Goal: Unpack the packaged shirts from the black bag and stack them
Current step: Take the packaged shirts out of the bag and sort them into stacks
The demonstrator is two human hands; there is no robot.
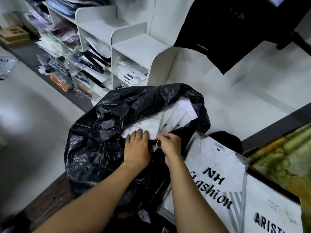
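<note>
A large black plastic bag (104,142) stands open in front of me, with several white packaged shirts (171,118) showing in its mouth. My left hand (137,147) lies on the nearest white package at the bag's front rim, fingers bent over its edge. Close beside it, my right hand (170,145) pinches the edge of the same package or the rim; which one I cannot tell. To the right of the bag lies a packaged white shirt (217,167) printed "NH Fashion", and another package (272,214) sits nearer me.
White cubby shelves (143,46) with packaged clothes stand behind the bag. More bagged garments (55,47) pile up at the far left. A black shirt (223,31) hangs at the upper right. A green patterned surface (286,158) lies at the right edge.
</note>
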